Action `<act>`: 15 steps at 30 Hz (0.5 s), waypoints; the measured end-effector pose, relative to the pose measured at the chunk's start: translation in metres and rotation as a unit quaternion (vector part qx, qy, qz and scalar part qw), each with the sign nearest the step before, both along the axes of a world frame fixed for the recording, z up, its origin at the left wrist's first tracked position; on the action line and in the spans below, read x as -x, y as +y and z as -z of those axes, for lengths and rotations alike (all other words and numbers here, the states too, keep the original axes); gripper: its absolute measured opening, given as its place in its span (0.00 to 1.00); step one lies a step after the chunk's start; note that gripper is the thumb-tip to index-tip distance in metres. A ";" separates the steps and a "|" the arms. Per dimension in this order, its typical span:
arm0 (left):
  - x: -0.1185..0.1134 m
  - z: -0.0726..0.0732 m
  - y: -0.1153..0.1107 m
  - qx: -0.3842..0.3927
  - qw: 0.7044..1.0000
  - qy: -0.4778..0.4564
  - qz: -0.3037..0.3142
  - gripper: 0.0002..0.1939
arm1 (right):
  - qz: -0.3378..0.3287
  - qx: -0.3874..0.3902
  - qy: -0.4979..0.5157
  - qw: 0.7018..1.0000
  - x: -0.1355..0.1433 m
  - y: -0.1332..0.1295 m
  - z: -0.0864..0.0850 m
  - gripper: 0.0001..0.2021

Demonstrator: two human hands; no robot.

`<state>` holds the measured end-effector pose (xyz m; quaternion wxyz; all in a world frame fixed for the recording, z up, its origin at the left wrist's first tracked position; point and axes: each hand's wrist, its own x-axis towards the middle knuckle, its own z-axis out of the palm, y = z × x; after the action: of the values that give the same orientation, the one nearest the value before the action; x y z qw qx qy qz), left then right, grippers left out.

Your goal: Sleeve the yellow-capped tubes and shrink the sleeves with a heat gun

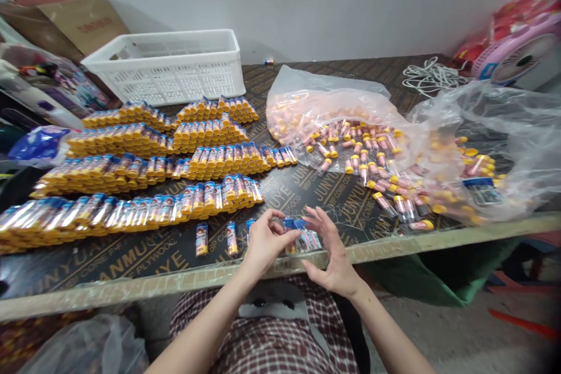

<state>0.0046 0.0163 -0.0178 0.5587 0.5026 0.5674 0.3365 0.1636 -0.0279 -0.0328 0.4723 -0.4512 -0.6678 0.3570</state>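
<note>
My left hand [265, 241] is at the front edge of the table, its fingers loosely bent and apart from the thumb. Just beyond that thumb stands a small tube with a blue top [289, 224], partly covered by it. My right hand [331, 254] is open, thumb and fingers spread wide. Its fingertips are close to a few clear tubes [312, 239] lying between the hands; I cannot tell whether they touch. Left of my left hand, single labelled tubes with yellow bottoms [231, 238] lie spaced apart, one partly hidden behind the hand.
Stacked rows of labelled tubes [166, 210] fill the table's left side. Behind them sits a white plastic basket [175, 73]. Yellow-capped pink tubes [381, 143] spill from a clear plastic bag [333, 99] on the right. A pink fan [517, 52] and white cord [432, 77] stand farther back.
</note>
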 end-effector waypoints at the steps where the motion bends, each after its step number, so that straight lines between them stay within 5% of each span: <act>1: 0.005 0.002 0.002 -0.054 0.994 0.091 -0.004 0.22 | 0.016 0.014 -0.006 1.000 0.003 0.003 0.002 0.39; 5: 0.024 0.002 0.005 -0.144 0.922 0.355 0.049 0.22 | 0.021 0.090 -0.036 0.995 0.024 0.020 0.012 0.20; 8: 0.049 -0.006 0.000 -0.163 0.888 0.427 0.049 0.19 | -0.011 0.113 -0.075 0.991 0.042 0.033 0.020 0.16; 13: 0.118 -0.009 -0.012 -0.176 0.817 0.546 -0.047 0.14 | -0.012 0.091 -0.156 0.984 0.056 0.047 0.025 0.15; 15: 0.138 -0.002 -0.015 -0.153 0.823 0.543 -0.057 0.10 | -0.024 0.086 -0.163 0.982 0.061 0.050 0.025 0.15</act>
<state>-0.1335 0.0012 -0.0159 0.0553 0.6501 0.7479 0.1228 0.1022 0.0221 -0.0583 0.3072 -0.5261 -0.7134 0.3463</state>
